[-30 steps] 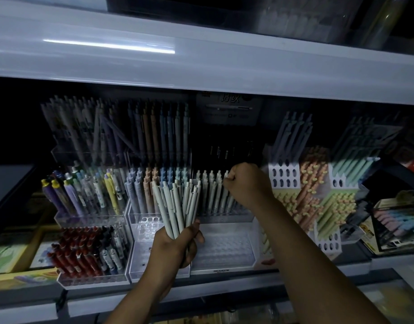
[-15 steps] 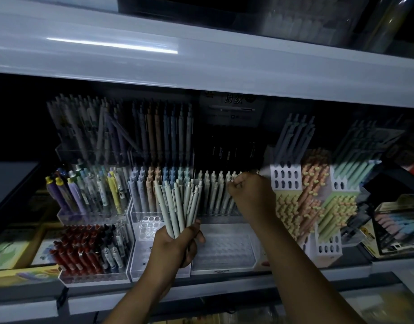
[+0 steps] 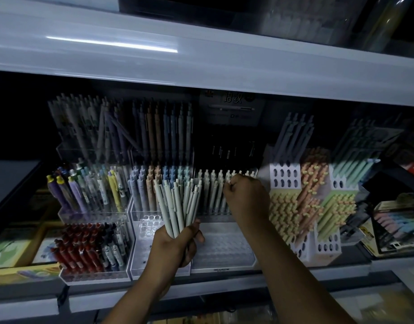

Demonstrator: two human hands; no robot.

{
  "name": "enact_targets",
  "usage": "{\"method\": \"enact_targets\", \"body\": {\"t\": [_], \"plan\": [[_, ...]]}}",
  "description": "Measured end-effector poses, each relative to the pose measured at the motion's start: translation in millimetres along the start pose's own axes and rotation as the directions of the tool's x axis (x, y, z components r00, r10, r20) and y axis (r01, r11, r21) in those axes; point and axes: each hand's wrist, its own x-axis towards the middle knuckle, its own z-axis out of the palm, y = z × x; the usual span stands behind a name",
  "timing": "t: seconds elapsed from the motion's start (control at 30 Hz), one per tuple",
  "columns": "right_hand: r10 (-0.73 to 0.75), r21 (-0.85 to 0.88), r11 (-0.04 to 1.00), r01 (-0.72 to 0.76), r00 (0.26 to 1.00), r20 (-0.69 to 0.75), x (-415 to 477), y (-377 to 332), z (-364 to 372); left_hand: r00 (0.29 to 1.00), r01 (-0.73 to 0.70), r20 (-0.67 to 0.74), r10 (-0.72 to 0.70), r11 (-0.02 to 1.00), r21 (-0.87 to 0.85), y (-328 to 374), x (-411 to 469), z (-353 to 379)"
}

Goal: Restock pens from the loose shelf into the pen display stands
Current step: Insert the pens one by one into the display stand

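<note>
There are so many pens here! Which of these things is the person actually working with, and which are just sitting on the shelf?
In the job: bundle of pale pens gripped in the left hand; right hand at the row of white pens; clear stand with empty holes.
Just there: red pens; orange and yellow pens in white racks; packaged sets far right.

Pen bundle (image 3: 178, 206): what your left hand (image 3: 175, 244) grips looks like matt, smooth plastic, each pale barrel with 1 thin clip that catches light.
Standing pens (image 3: 210, 190): the same matt plastic look.
Display stand (image 3: 224, 249): clear glossy plastic, its base dimpled with sockets.
Perforated racks (image 3: 283, 177): opaque white plastic, smooth.
Upper shelf edge (image 3: 201, 66): glossy and smooth; you can see 1 light streak mirrored on it.
Red pens (image 3: 80, 249): shiny plastic barrels.
Packs on your right (image 3: 397, 220): glossy wrap; too dim to tell more.
</note>
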Motion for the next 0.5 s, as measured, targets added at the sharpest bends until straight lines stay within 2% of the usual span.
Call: {"method": "enact_targets", "body": {"t": [0.33,0.5], "plan": [[-0.064,0.101,0.993,0.065,0.998,-0.017,4,14,7,1.0,-0.003,0.014,0.003,1.0,-0.007,-2,-2,0],[-0.064,0.201,0.977,0.077,0.995,-0.07,-5,18,8,1.0,-0.002,0.021,0.001,1.0,0.017,-2,-2,1]]}}
